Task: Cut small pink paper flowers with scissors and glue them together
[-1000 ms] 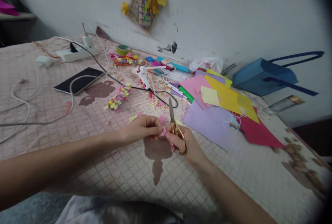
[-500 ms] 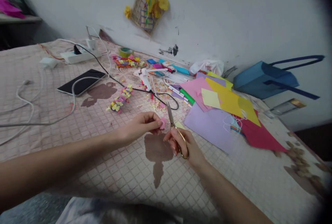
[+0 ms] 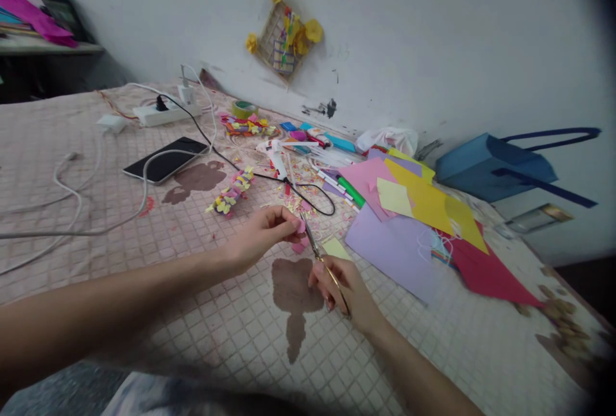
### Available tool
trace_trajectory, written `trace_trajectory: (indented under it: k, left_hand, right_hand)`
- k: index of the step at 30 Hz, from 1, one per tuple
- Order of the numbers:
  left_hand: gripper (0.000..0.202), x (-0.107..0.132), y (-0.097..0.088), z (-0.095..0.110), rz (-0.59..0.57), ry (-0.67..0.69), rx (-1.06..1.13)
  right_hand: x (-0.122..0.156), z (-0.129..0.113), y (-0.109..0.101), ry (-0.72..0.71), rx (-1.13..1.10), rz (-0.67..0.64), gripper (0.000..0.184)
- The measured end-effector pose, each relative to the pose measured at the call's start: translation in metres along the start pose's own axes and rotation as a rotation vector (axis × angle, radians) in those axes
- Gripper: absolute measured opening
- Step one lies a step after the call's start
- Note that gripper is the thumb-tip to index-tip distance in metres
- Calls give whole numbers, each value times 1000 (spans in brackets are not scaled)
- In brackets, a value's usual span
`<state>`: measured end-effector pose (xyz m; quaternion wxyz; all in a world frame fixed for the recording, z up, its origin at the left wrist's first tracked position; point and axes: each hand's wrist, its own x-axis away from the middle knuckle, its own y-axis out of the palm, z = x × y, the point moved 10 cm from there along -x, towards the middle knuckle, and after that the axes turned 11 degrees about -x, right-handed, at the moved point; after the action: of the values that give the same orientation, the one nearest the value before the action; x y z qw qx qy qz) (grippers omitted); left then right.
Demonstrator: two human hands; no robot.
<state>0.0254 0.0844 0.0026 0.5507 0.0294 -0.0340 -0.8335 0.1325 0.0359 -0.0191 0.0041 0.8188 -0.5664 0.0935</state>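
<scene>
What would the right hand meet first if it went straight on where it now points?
Probably the small pink paper piece pinched by the left hand; the scissors in the right hand point at it. Depth is unclear.

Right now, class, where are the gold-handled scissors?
In the head view, low centre: the scissors are in the right hand, blades pointing up at the pink paper pinched by the left hand.
</scene>
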Motion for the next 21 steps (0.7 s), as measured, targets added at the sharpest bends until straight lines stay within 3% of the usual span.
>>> trace_trajectory:
  k: [21]
  left_hand:
    - [14,0,2,-1,-7,-22,89]
  right_hand:
    - [0,1,-2,3,6,20,42]
